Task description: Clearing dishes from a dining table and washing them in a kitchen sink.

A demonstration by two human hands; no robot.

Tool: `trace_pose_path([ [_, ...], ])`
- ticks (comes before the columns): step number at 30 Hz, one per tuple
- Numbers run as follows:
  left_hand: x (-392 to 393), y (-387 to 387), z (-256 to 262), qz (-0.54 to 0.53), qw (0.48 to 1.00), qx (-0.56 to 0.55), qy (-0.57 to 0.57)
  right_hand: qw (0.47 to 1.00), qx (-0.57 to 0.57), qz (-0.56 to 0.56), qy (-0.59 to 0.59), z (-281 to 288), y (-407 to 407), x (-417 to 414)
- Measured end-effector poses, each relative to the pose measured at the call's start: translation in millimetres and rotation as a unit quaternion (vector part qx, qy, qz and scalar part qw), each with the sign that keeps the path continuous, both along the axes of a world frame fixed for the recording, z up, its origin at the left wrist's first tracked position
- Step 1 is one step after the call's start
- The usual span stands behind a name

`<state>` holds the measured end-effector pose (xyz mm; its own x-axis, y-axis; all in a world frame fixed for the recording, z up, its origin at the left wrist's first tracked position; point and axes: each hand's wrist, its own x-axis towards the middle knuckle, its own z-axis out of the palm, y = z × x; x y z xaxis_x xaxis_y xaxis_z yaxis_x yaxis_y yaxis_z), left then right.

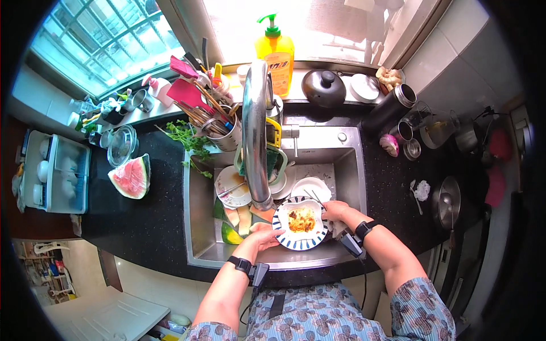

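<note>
My left hand (pixel 265 237) grips the left rim of a white plate (pixel 301 244) with blue rim stripes, held over the front of the steel sink (pixel 273 265). On the plate is brownish-yellow food residue (pixel 301 220). My right hand (pixel 335 211) holds the plate's right rim; a pair of thin utensils, perhaps chopsticks (pixel 315 196), shows beside its fingers. Behind the plate, white dishes (pixel 310 187) lie in the sink. A floral plate (pixel 232 192) and melon rinds (pixel 244 219) lie on the left. The curved faucet (pixel 256 128) stands over the sink.
Wrapped watermelon (pixel 131 176) and a blue dish box (pixel 70 179) stand left. Cilantro (pixel 187 136) and a utensil holder (pixel 226 136) border the sink's back left. A yellow soap bottle (pixel 278 64) stands behind. At right are a dark flask (pixel 390 108), an onion (pixel 388 145) and a pan (pixel 448 202).
</note>
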<state>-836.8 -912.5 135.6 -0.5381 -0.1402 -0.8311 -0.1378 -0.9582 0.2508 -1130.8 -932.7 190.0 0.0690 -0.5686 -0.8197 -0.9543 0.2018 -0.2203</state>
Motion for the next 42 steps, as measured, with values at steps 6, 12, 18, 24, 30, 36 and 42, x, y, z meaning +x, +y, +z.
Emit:
trace_pose_path([
  [6,-4.1,-1.6,-52.5,-0.008,0.998,0.037,0.046,0.995,-0.043,0.036,0.083,-2.4,3.9,14.0],
  [12,3.1,4.3,-75.9,-0.067,0.997,0.019,-0.022,0.989,-0.05,0.075,0.121,-21.2,12.4,18.0],
  [18,1.7,1.8,-61.4,-0.098,0.992,-0.021,-0.074,0.988,-0.089,0.069,0.109,-25.0,15.7,25.2],
  [24,8.4,3.6,-72.8,-0.085,0.993,-0.042,-0.072,0.996,-0.065,0.02,0.063,-10.5,13.3,21.4],
  [30,-1.9,10.6,-97.8,-0.041,0.993,-0.097,-0.047,0.984,-0.081,-0.156,-0.038,-0.7,28.8,-1.7],
  [36,3.3,11.3,-98.0,-0.034,0.994,-0.098,-0.037,0.959,-0.135,-0.201,0.148,-2.5,32.0,-2.2],
  [42,1.4,-1.2,-52.8,-0.104,0.987,-0.108,-0.056,0.939,-0.126,-0.24,0.212,-48.7,33.1,-9.8],
])
